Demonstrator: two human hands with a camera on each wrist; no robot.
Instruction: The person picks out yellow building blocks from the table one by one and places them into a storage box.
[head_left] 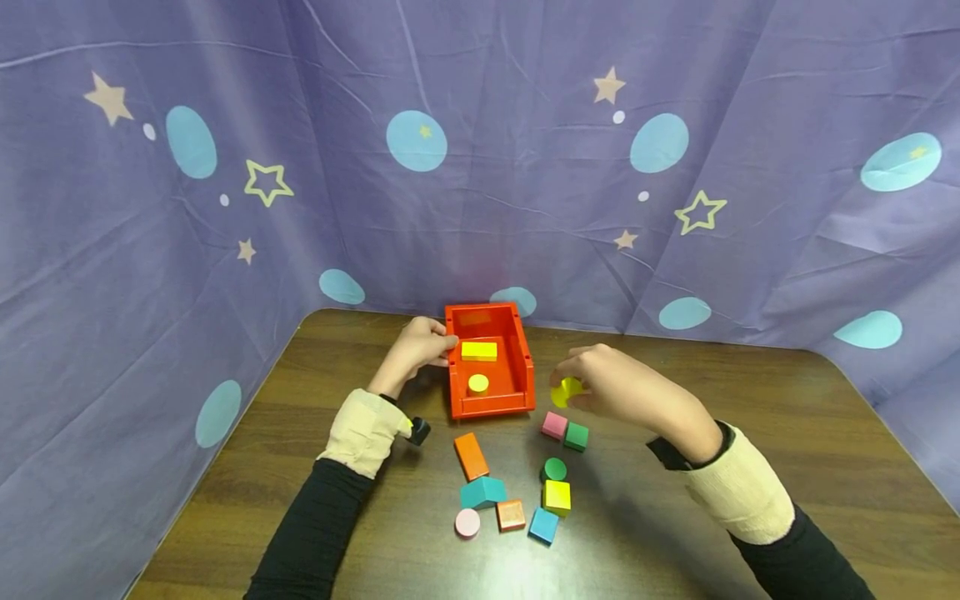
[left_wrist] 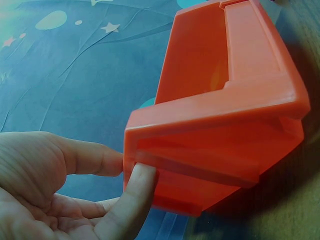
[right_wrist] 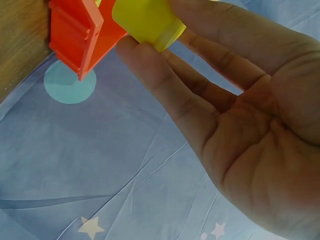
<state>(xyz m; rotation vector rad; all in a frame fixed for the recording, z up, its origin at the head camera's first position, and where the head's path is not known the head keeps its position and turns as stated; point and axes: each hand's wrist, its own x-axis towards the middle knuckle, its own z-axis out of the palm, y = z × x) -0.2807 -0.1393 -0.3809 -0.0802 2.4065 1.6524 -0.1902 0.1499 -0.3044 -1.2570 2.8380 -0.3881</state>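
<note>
My left hand is at the left side of a red plastic bin, its fingers pinching the side wall near the rim. In the left wrist view, a fingertip lies against the outer face of the bin. Inside the bin are a yellow rectangular block and a yellow round block. Right of the bin, my right hand holds a yellow block between thumb and fingers, above the table. In the right wrist view this yellow block shows a curved edge; its full shape is partly hidden.
On the brown table before the bin lie an orange block, a teal roof-shaped block, a pink disc, a blue block, a yellow cube and several others. A purple curtain hangs behind.
</note>
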